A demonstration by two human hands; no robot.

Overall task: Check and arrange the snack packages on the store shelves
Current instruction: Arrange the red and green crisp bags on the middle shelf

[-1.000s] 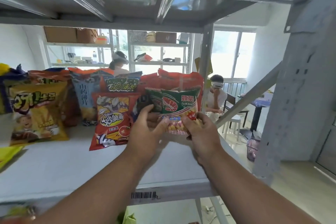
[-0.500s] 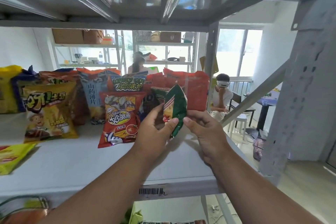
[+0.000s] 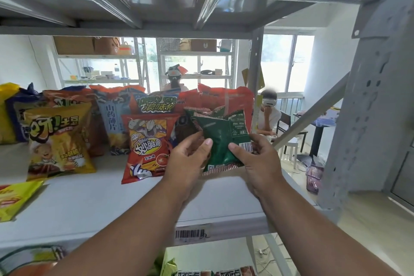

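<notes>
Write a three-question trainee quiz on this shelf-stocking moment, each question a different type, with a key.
1. True or false: the green snack packet shows its back, barcode side, to the camera.
2. Multiple choice: which hand pinches the packet near its barcode? A) left hand B) right hand C) neither
3. Fill in: directly left of the held packet stands a red-orange bag printed with a ____ near its bottom.

Key
1. True: a barcode and small print face the viewer.
2. B: the right thumb presses beside the barcode, while the left thumb and fingers take the packet's other edge.
3. tomato
</notes>
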